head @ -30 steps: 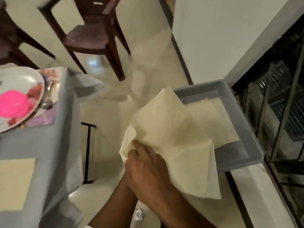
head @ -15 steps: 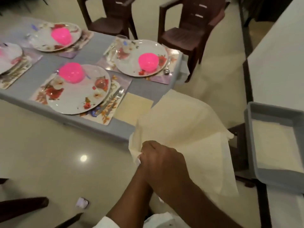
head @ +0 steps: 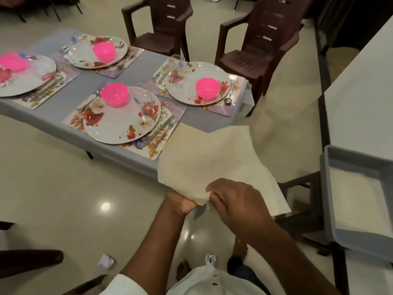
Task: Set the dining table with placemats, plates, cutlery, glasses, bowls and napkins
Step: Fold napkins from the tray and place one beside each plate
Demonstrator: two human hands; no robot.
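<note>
Cream napkins (head: 209, 165) fan out in front of me, above the floor and short of the table. My left hand (head: 180, 202) grips their lower corner from beneath, and my right hand (head: 236, 204) pinches the same corner from the right. The grey table (head: 136, 67) carries several floral placemats, each with a flowered plate (head: 119, 126) and a pink bowl (head: 115, 95). Glasses lie on two plates, one of them a glass (head: 144, 103) on the near plate. A knife and fork (head: 161, 133) lie beside that plate. One flat napkin (head: 184, 127) lies on the table, partly hidden.
A grey tray (head: 331, 188) holding more napkins sits at the right on a white counter (head: 361, 99). Two brown plastic chairs (head: 261, 47) stand behind the table. Crumpled paper scraps (head: 106, 260) lie on the glossy floor near my feet.
My view swung from the tray to the table. The napkins came away from the tray. My left hand, unseen before, now grips the napkin corner beside my right hand.
</note>
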